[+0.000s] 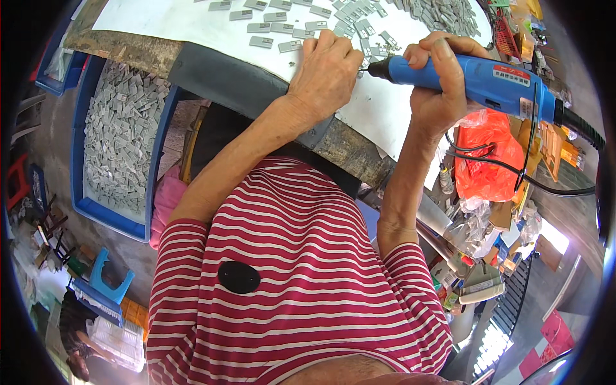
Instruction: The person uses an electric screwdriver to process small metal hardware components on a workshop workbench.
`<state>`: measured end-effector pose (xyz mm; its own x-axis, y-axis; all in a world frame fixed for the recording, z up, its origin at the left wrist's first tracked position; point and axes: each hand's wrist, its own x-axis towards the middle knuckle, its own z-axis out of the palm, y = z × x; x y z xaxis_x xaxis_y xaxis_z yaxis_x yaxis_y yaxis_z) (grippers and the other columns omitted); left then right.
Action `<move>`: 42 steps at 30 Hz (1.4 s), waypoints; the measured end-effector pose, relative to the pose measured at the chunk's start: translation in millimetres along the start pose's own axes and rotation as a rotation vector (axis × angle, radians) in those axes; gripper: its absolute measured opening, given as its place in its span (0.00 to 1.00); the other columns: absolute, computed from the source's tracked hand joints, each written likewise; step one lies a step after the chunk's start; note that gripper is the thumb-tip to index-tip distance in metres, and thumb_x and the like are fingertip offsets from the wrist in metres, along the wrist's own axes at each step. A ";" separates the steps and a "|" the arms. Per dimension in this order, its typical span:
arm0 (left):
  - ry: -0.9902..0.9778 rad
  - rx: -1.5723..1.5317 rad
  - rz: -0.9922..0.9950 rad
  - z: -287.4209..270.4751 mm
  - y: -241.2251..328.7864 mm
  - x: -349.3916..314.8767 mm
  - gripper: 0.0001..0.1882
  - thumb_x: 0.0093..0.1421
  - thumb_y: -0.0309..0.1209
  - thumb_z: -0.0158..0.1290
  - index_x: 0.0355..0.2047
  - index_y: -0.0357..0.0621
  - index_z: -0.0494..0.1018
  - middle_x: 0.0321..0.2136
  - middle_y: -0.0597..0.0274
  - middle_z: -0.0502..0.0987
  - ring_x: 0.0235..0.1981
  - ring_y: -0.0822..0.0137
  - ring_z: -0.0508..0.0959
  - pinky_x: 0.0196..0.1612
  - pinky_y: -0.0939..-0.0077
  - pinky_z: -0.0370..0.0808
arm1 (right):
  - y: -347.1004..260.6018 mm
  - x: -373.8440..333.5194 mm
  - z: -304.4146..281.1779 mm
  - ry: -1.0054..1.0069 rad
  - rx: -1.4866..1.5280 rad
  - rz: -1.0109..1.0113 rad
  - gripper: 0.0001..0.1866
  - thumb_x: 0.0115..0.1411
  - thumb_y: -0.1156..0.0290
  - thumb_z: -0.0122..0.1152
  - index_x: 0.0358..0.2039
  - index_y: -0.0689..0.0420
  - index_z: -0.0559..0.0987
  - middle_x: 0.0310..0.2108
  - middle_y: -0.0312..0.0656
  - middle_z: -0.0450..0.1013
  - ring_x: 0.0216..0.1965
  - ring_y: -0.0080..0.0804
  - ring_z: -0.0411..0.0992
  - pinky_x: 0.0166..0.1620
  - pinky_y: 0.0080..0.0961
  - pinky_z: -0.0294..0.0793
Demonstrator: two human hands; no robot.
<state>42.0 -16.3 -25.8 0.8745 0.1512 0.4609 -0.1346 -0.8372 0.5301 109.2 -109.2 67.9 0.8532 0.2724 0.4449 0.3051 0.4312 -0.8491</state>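
My right hand (444, 80) is wrapped round a blue electric screwdriver (471, 82), which lies nearly level with its dark tip pointing left. That tip reaches the fingers of my left hand (328, 76), which are bent and pressed together low over the white table sheet. Whatever the left fingers hold is mostly hidden by the hand. Small flat grey rectangular pieces (281, 27), many with a dark spot, lie spread just beyond the left hand. A denser heap of grey pieces (449, 16) sits farther back on the right. Tiny dark bits (387, 48) lie between the two hands.
A blue bin (78, 147) full of grey pieces stands at the left, below the table's worn edge (122, 46). Black cable (552, 189) hangs at the right, near a red plastic bag (491, 160). A blue stool (110, 276) and another person (77, 340) are lower left.
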 end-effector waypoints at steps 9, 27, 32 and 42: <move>0.027 -0.091 -0.016 3.8 -4.5 2.4 0.06 0.42 0.23 0.54 0.25 0.42 0.72 0.25 0.61 0.71 0.31 0.59 0.67 0.37 0.66 0.64 | 3.3 6.5 -3.9 -0.160 -0.051 0.019 0.08 0.47 0.82 0.53 0.30 0.66 0.68 0.22 0.51 0.69 0.16 0.29 0.65 0.25 0.29 0.68; -0.019 -0.156 0.012 5.4 -6.6 12.3 0.05 0.40 0.22 0.55 0.21 0.39 0.72 0.20 0.56 0.72 0.28 0.55 0.69 0.34 0.65 0.66 | 4.3 2.3 -8.1 -0.238 -0.012 -0.004 0.09 0.46 0.83 0.52 0.30 0.65 0.68 0.22 0.51 0.68 0.16 0.30 0.65 0.24 0.29 0.68; -0.011 -0.177 0.002 4.1 -9.7 11.4 0.05 0.40 0.22 0.55 0.20 0.39 0.71 0.20 0.56 0.72 0.27 0.54 0.69 0.34 0.65 0.67 | 8.2 0.8 -2.8 -0.214 0.009 -0.010 0.10 0.45 0.84 0.52 0.32 0.65 0.67 0.23 0.52 0.68 0.16 0.29 0.64 0.25 0.29 0.68; 0.003 -0.233 -0.009 6.3 -5.9 13.2 0.06 0.38 0.21 0.55 0.19 0.39 0.70 0.19 0.55 0.71 0.27 0.54 0.69 0.33 0.65 0.66 | 9.3 5.4 2.6 -0.219 -0.029 -0.011 0.11 0.44 0.86 0.51 0.31 0.64 0.67 0.20 0.50 0.67 0.15 0.29 0.63 0.23 0.27 0.67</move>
<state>57.3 -12.7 -27.4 0.8747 0.1599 0.4576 -0.2314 -0.6917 0.6841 115.5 -101.4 63.2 0.7382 0.4498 0.5027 0.3284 0.4113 -0.8503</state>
